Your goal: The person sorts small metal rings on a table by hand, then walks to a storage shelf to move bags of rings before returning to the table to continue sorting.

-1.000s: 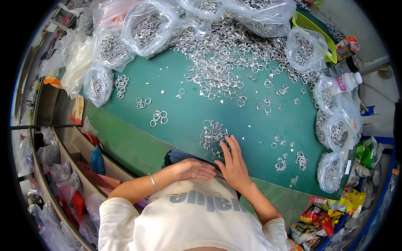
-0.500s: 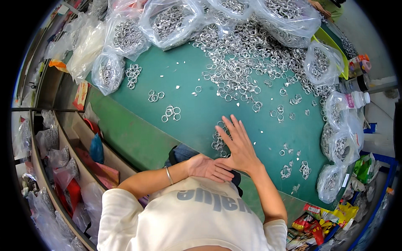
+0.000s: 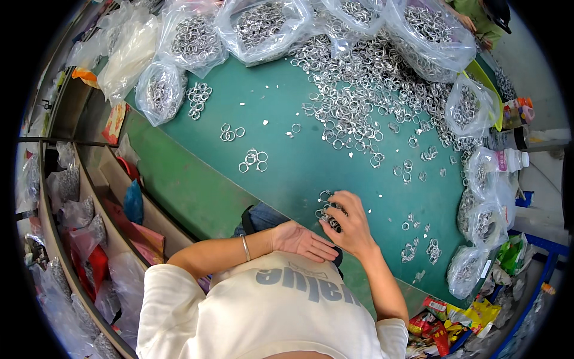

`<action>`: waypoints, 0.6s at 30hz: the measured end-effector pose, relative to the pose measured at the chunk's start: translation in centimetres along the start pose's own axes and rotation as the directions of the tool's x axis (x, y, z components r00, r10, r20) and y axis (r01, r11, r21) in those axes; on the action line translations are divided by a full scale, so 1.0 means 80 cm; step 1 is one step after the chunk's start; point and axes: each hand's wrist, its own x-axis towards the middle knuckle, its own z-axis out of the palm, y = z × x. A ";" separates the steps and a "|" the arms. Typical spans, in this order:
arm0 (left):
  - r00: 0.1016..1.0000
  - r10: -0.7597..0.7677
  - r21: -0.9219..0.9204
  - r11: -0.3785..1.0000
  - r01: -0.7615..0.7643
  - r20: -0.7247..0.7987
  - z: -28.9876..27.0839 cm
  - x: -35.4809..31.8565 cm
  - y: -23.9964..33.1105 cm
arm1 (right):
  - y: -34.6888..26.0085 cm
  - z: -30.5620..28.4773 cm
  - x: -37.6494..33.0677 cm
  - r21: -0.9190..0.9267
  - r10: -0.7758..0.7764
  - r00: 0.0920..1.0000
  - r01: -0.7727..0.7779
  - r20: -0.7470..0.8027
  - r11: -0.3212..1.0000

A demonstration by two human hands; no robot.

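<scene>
On green counter [image 3: 293, 164], curled right hand [image 3: 351, 226] touches silvery metal rings [image 3: 325, 210]; near grey-lettered cream shirt [image 3: 251, 311], left hand [image 3: 299, 239] lies open, empty.

On the table [image 3: 287, 161], the ring cluster [image 3: 324, 212] lies under the right grip [image 3: 351, 230], the ring heap [image 3: 359, 99] behind.

Pretty clearly some kind of workshop tbh: green worktable [image 3: 287, 170] heaped with metal rings [image 3: 353, 99], plastic bags [image 3: 260, 58] stuffed with more, divided bins [image 3: 106, 173] alongside.
</scene>
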 end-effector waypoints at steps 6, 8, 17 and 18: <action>0.998 0.039 0.012 0.999 -0.040 0.058 -0.006 0.000 -0.002 | -0.026 -0.020 0.022 -0.113 0.083 0.996 -0.080 0.025 0.990; 0.999 0.025 -0.030 0.999 -0.024 0.031 -0.004 0.000 -0.002 | -0.019 -0.014 0.021 -0.143 0.049 0.997 -0.042 0.051 0.989; 0.999 0.035 -0.012 0.999 -0.035 0.002 0.000 0.005 -0.002 | -0.009 -0.006 -0.025 -0.073 0.105 0.990 -0.113 -0.096 0.991; 0.999 0.032 -0.018 0.999 -0.032 0.003 0.000 0.005 -0.002 | -0.017 -0.011 -0.015 -0.100 0.132 0.987 -0.141 -0.093 0.985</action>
